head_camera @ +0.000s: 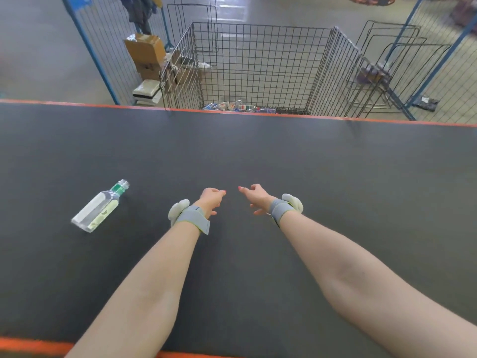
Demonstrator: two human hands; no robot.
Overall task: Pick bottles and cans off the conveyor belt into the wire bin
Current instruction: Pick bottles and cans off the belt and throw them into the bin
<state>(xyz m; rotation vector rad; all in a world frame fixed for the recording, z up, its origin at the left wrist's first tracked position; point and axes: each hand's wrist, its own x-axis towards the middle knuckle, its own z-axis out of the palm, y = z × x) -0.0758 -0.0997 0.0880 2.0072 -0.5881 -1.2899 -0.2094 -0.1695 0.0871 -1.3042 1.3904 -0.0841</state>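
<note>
that clear bottle [99,206] left of both loose, empty hands looks light and slick, i'd grab its flat middle

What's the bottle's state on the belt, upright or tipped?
Tipped: bottle lies flat on the belt, neck toward the far edge.

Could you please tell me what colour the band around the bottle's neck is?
Green, on the bottle in the head view.

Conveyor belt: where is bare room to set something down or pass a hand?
Bare belt right of the right hand and beyond both hands to the orange edge. Only the bottle lies left of the left hand. Clutter: inside the wire bin.
</note>
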